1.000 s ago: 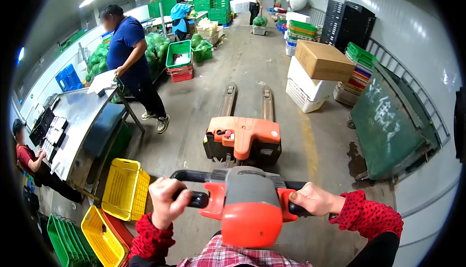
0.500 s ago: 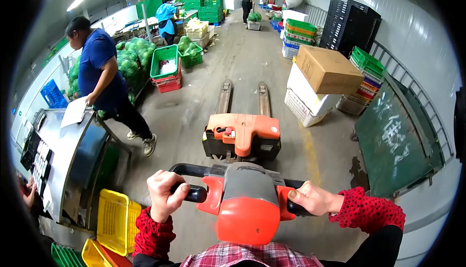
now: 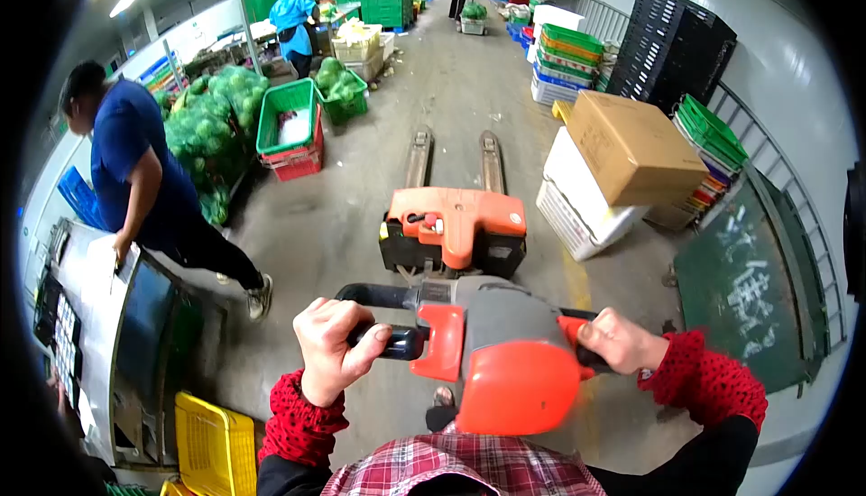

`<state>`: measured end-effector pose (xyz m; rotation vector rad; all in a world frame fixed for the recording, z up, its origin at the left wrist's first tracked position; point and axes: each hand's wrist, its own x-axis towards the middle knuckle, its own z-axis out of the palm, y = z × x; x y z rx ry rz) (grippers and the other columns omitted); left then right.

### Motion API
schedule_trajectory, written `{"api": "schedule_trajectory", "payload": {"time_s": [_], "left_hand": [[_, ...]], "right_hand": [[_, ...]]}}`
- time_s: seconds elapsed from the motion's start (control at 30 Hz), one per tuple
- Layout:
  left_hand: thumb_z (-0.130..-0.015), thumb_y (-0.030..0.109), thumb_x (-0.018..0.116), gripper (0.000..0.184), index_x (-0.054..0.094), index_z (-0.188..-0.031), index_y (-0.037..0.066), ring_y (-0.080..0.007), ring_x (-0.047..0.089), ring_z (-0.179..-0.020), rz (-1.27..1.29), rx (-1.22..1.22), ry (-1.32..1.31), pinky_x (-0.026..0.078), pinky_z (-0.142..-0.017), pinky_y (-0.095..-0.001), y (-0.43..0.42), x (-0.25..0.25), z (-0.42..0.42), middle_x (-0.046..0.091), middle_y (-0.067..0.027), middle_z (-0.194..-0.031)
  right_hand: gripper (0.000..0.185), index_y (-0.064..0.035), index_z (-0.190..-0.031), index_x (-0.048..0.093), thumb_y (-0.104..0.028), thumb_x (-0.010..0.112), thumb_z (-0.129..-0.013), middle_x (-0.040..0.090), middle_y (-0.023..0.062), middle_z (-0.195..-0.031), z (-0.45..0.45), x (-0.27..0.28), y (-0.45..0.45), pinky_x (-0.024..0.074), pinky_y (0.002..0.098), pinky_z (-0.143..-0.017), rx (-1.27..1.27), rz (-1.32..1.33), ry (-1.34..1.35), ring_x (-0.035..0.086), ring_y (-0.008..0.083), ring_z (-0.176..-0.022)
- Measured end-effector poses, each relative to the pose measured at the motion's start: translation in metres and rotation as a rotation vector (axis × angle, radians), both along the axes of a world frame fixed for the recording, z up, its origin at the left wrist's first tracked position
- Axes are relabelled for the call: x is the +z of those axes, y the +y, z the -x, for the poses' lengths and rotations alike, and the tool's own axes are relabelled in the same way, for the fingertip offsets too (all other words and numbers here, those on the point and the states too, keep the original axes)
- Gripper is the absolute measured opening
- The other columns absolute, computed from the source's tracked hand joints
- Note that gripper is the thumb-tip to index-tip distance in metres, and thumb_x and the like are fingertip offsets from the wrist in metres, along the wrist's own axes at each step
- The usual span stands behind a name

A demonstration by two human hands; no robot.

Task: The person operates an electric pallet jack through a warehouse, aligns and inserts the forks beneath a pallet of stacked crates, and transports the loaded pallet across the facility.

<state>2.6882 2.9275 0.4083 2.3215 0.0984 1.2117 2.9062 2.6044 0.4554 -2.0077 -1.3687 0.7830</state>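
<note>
An orange and grey electric pallet truck (image 3: 465, 216) stands straight before me, its two forks pointing away along the floor. My left hand (image 3: 338, 343) is wrapped round the black left grip of its control handle (image 3: 519, 388). On the other side, my right hand (image 3: 622, 341) closes over the right grip, with the thumb on top near the red part. Red dotted sleeves cover both wrists. The handle head leans a little to the right, and nothing rests on the visible forks.
To the left, a person in blue (image 3: 149, 171) stands at a metal table (image 3: 95, 289). Yellow crates (image 3: 216, 446) sit below. Netted green vegetables (image 3: 216, 126) lie beyond. At right are a cardboard box (image 3: 636, 146) on white crates and a green cart (image 3: 753, 289). People stand farther off.
The surroundings have slid nearer as I move forward. The control handle has swung to the right, carrying both hands with it. The person in blue leans farther over the table.
</note>
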Motion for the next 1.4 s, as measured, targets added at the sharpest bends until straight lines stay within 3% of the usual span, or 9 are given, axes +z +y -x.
{"api": "schedule_trajectory", "payload": {"time_s": [0.03,0.3,0.63,0.77,0.9,1.1,1.17,1.23,1.4], "left_hand": [[-0.072,0.031,0.072,0.029,0.056,-0.063,0.008,-0.0248,0.050,-0.048,0.009,0.008,0.006,0.035,-0.051,-0.0342,0.012,-0.001,-0.012,0.053,-0.0045,-0.054],[-0.073,0.026,0.071,0.024,0.058,-0.063,0.008,-0.0249,0.051,-0.048,0.006,0.017,0.005,0.036,-0.051,-0.0348,0.070,0.004,-0.130,0.053,-0.0048,-0.053],[-0.073,0.029,0.072,0.030,0.054,-0.060,0.009,-0.0227,0.049,-0.047,-0.032,-0.008,-0.001,0.035,-0.051,-0.0339,0.136,-0.010,-0.286,0.051,-0.0033,-0.052],[-0.073,0.030,0.073,0.031,0.054,-0.061,0.009,-0.0226,0.050,-0.048,-0.054,-0.014,0.024,0.035,-0.051,-0.0341,0.166,0.017,-0.310,0.052,-0.0035,-0.053],[-0.072,0.027,0.073,0.028,0.055,-0.061,0.009,-0.0226,0.050,-0.048,-0.061,0.017,0.030,0.036,-0.051,-0.0346,0.202,0.005,-0.418,0.052,-0.0037,-0.053],[-0.069,0.027,0.069,0.024,0.056,-0.061,0.008,-0.0240,0.051,-0.048,-0.036,0.056,0.005,0.036,-0.052,-0.0352,0.265,0.015,-0.515,0.054,-0.0043,-0.054],[-0.069,0.025,0.069,0.022,0.058,-0.062,0.008,-0.0239,0.052,-0.049,-0.027,0.058,0.008,0.036,-0.052,-0.0348,0.300,0.010,-0.545,0.054,-0.0042,-0.055],[-0.071,0.025,0.068,0.021,0.059,-0.063,0.007,-0.0246,0.053,-0.050,0.005,0.051,-0.008,0.037,-0.052,-0.0354,0.334,0.004,-0.574,0.056,-0.0051,-0.056],[-0.074,0.022,0.066,0.019,0.061,-0.066,0.005,-0.0274,0.055,-0.053,0.017,0.056,0.011,0.042,-0.056,-0.0364,0.405,0.008,-0.656,0.058,-0.0077,-0.058]], "right_hand": [[0.058,0.0012,-0.063,0.040,-0.038,0.031,-0.104,0.034,0.0181,-0.054,-0.003,0.020,0.020,0.0346,0.0392,-0.052,0.041,-0.034,0.042,0.031,0.0276,-0.049],[0.057,0.0024,-0.066,0.038,-0.039,0.031,-0.104,0.030,0.0176,-0.055,-0.128,0.020,0.080,0.0330,0.0400,-0.052,0.032,0.018,0.038,0.030,0.0286,-0.050],[0.055,0.0000,-0.061,0.037,-0.036,0.037,-0.102,0.030,0.0130,-0.051,-0.289,0.004,0.145,0.0298,0.0378,-0.048,0.035,-0.020,-0.004,0.028,0.0197,-0.048],[0.054,0.0017,-0.064,0.042,-0.036,0.038,-0.102,0.033,0.0128,-0.053,-0.303,0.039,0.180,0.0319,0.0364,-0.050,-0.002,-0.048,0.059,0.031,0.0188,-0.050],[0.054,0.0017,-0.064,0.042,-0.035,0.037,-0.103,0.031,0.0101,-0.052,-0.425,0.007,0.214,0.0310,0.0352,-0.048,-0.013,-0.046,0.050,0.029,0.0136,-0.050],[0.045,0.0022,-0.068,0.047,-0.028,0.042,-0.101,0.039,0.0158,-0.054,-0.515,0.022,0.280,0.0351,0.0369,-0.050,-0.033,-0.081,0.055,0.033,0.0218,-0.049],[0.047,0.0018,-0.070,0.052,-0.032,0.043,-0.101,0.047,0.0210,-0.058,-0.543,0.026,0.313,0.0386,0.0382,-0.053,0.018,-0.052,-0.025,0.042,0.0343,-0.052],[0.050,0.0017,-0.069,0.053,-0.034,0.042,-0.101,0.050,0.0230,-0.060,-0.567,0.022,0.345,0.0390,0.0392,-0.054,0.027,-0.060,-0.042,0.045,0.0392,-0.055],[0.059,0.0025,-0.067,0.051,-0.042,0.036,-0.102,0.045,0.0231,-0.057,-0.637,0.029,0.412,0.0376,0.0423,-0.054,0.055,-0.106,-0.064,0.046,0.0394,-0.055]]}}
